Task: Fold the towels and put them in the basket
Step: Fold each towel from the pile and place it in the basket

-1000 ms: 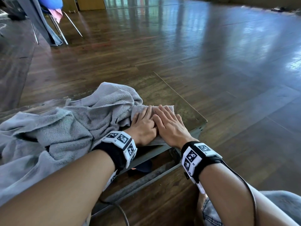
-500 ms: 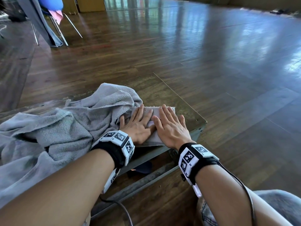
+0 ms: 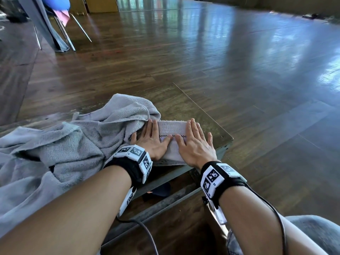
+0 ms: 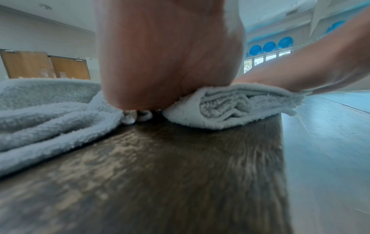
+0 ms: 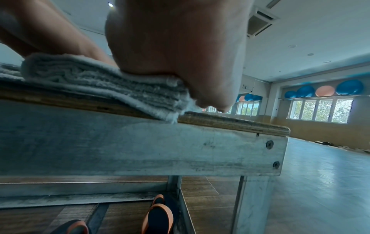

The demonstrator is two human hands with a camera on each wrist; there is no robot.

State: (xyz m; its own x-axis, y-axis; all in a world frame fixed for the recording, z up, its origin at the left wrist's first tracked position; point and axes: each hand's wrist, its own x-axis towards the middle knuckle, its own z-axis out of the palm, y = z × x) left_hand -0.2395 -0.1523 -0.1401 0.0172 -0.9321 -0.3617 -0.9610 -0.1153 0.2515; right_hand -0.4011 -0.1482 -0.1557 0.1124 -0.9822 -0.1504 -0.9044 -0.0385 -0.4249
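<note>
A small folded grey towel (image 3: 173, 128) with a dark stitched stripe lies at the near right corner of the low wooden table (image 3: 185, 105). Both palms press flat on it: my left hand (image 3: 153, 139) on its left end, my right hand (image 3: 195, 142) on its right end, fingers straight. The left wrist view shows the towel's layered folds (image 4: 230, 109) under the heel of my left hand (image 4: 170, 63). From the right wrist, the stacked edge (image 5: 112, 83) sits at the table's rim under my right hand (image 5: 180, 47). No basket is in view.
A heap of crumpled grey towels (image 3: 60, 144) covers the table's left part and hangs over its near edge. The table's metal frame (image 5: 140, 147) has shoes (image 5: 158, 218) beneath. A chair (image 3: 60, 21) draped in cloth stands far left on the wooden floor (image 3: 239, 61).
My hands, side by side at the towel's middle a second ago, have slid apart to its two ends, baring the striped middle of the folded towel.
</note>
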